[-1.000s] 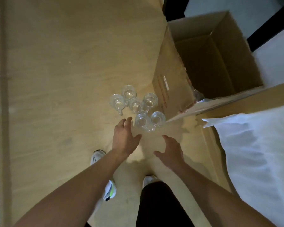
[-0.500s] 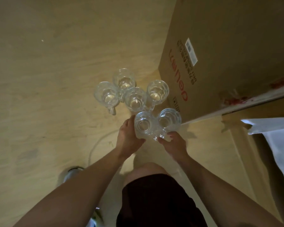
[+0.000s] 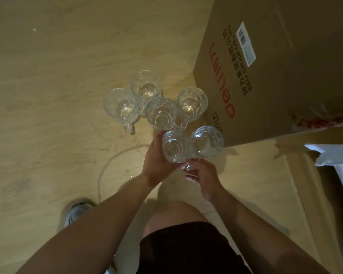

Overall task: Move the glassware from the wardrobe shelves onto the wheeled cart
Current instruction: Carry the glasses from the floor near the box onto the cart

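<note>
Down on the wooden floor, six clear glass mugs stand in a tight cluster, seen from above. The left hand wraps round the near-left mug from its 8 o'clock side, fingers curled against the glass wall. The right hand sits at 6 o'clock of the near-right mug, its fingers bent up round the handle region between the two mugs — how firmly it grips I cannot tell. These two mugs touch each other. Beyond them, toward 12 o'clock, four more mugs stand upright and close together, the leftmost with its handle pointing back toward the person. A large cardboard box with red lettering stands at 2 o'clock, just beside the near-right mug. At 7 o'clock a white shoe rests on the floor, and a bare knee above dark shorts fills 6 o'clock.
</note>
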Demonstrator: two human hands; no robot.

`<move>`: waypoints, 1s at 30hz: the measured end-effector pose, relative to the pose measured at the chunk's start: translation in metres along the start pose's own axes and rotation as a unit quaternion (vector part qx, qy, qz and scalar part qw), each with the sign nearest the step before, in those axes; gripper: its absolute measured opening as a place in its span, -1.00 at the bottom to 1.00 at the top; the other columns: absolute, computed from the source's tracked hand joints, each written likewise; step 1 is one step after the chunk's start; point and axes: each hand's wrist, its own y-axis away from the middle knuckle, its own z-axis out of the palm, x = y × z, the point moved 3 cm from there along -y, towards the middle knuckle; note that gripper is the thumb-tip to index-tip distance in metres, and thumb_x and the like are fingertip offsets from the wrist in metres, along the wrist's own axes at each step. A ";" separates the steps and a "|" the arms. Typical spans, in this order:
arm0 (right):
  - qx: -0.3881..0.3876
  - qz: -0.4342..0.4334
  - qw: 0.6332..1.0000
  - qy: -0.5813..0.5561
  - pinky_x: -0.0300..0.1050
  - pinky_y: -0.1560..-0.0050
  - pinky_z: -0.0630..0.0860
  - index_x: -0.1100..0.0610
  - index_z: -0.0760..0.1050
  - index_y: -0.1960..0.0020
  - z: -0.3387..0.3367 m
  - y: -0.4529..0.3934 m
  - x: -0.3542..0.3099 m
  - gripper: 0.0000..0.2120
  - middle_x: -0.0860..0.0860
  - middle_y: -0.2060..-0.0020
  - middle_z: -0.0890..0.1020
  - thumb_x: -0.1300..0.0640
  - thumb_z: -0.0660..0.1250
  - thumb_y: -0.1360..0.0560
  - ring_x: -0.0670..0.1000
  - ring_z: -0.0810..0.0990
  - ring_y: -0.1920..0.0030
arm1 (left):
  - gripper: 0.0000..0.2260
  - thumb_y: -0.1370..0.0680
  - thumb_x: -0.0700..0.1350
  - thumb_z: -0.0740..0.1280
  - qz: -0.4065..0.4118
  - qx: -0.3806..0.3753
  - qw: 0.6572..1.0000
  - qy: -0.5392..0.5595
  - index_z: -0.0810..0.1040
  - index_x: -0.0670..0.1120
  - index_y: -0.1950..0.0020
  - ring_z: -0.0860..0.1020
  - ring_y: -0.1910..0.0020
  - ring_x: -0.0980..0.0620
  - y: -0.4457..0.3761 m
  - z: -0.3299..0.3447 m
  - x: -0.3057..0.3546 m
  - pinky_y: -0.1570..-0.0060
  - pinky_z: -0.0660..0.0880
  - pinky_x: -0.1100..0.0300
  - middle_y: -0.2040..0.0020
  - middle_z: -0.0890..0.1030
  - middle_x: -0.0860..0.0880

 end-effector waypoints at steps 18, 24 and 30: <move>0.110 0.042 0.993 0.032 -0.14 0.32 0.52 0.12 0.51 0.13 -0.005 0.063 -0.029 -0.85 0.02 0.42 0.55 0.10 0.43 -0.55 -0.01 0.52 0.36 | -0.22 -0.14 -0.05 0.65 -0.037 -0.001 0.999 -0.030 0.38 0.11 -0.28 0.61 0.00 0.05 0.031 -0.056 0.028 0.08 0.45 0.24 -0.02 0.64 0.17; 0.082 0.034 0.993 0.079 -0.19 0.43 0.48 0.16 0.50 0.20 0.013 0.206 -0.109 -0.82 0.06 0.40 0.58 0.13 0.43 -0.53 -0.02 0.53 0.44 | -0.13 -0.17 -0.07 0.67 -0.060 0.003 0.998 -0.027 0.33 0.10 -0.38 0.59 -0.07 0.01 0.101 -0.131 0.154 0.00 0.45 0.19 -0.12 0.62 0.09; 0.059 0.009 0.992 0.108 -0.17 0.43 0.50 0.18 0.57 0.09 0.035 0.353 -0.221 -0.82 0.04 0.44 0.61 0.07 0.45 -0.54 -0.02 0.55 0.46 | -0.11 -0.14 -0.04 0.68 -0.029 0.031 0.998 -0.041 0.29 0.16 -0.36 0.51 0.02 0.19 0.174 -0.222 0.307 0.12 0.39 0.43 -0.04 0.57 0.23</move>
